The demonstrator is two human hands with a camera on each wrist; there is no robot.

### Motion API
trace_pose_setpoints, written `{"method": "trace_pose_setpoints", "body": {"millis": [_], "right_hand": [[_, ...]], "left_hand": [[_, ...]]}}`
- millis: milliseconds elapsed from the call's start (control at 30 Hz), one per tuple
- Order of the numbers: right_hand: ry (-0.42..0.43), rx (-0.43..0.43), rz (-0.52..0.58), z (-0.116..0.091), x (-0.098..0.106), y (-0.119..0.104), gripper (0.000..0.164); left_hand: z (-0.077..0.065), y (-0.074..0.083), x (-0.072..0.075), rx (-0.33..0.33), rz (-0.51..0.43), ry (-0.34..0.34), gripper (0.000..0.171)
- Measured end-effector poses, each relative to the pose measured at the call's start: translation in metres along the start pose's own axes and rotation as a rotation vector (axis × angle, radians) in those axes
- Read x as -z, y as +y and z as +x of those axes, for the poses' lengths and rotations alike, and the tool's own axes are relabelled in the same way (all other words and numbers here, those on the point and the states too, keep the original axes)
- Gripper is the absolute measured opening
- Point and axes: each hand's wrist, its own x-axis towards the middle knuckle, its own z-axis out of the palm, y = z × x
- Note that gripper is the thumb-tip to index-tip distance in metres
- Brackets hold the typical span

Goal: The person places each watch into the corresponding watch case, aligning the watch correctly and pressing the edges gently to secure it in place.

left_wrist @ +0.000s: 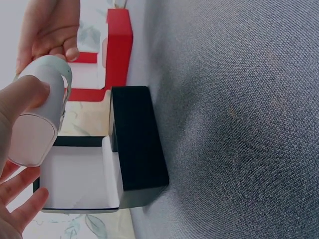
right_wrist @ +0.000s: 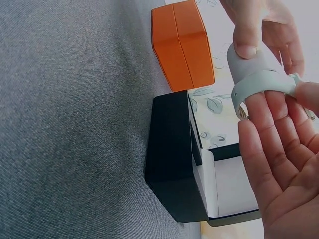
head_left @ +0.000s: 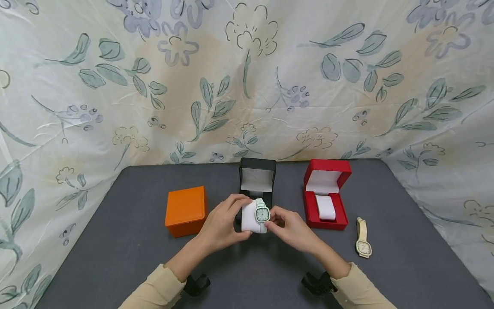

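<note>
My left hand [head_left: 221, 222] grips a white watch cushion [head_left: 248, 218] by its ends, thumb on one side and fingers on the other. A pale mint watch [head_left: 262, 214] with a square face lies around the right part of the cushion. My right hand [head_left: 290, 227] pinches the watch near its strap, and in the right wrist view the thumb is on the strap [right_wrist: 264, 84] with the fingers beneath. Behind the hands stands an open black watch box [left_wrist: 139, 139], its lid raised. The cushion is held above the table, in front of this box, which it partly hides.
A closed orange box [head_left: 187, 211] stands left of the left hand. To the right, an open red box [head_left: 328, 224] holds a white cushion [head_left: 326, 207]. A gold watch [head_left: 362, 241] lies farther right on the grey table [head_left: 247, 274]. Floral cloth [head_left: 270, 107] hangs behind.
</note>
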Motion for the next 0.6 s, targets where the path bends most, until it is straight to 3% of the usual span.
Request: {"method": "trace_pose_setpoints", "body": {"millis": [600], "right_hand": [[-0.018,-0.017,0.01,0.0006,-0.0022,-0.0032,0.012]], "left_hand": [[0.0002,0.0009,0.0019,0.03,0.01,0.012,0.069]]}}
